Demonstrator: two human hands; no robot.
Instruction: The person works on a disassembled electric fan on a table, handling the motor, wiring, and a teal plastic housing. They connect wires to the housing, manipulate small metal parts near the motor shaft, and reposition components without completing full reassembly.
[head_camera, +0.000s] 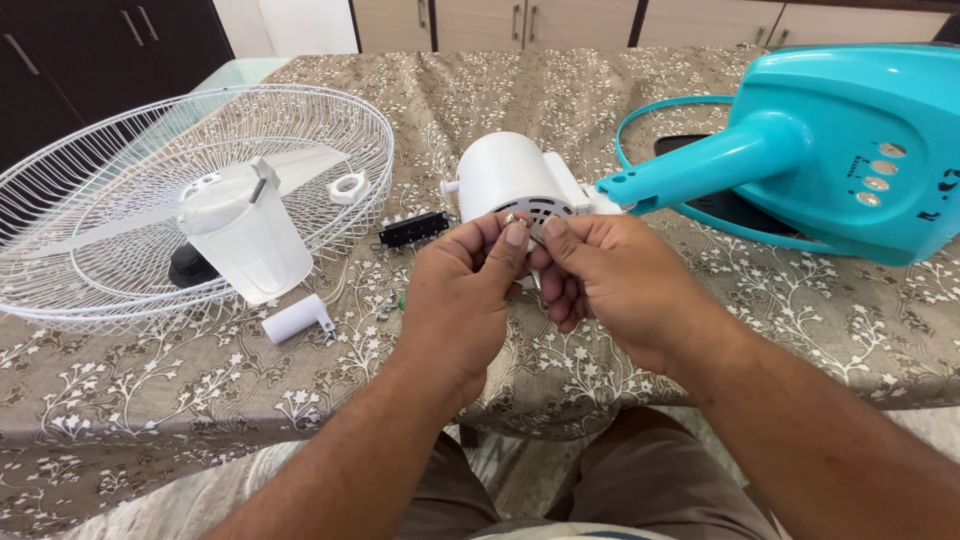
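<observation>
My left hand and my right hand meet over the table's front edge, fingertips pinched together on a small metal part that is mostly hidden by my fingers. Just behind them lies a white fan motor housing joined to the turquoise neck of a fan base lying on its side to the right.
A white wire fan guard lies at the left, holding translucent fan blades and a white ring nut. A small black part and a white cylinder lie on the floral tablecloth. A turquoise guard ring circles behind the base.
</observation>
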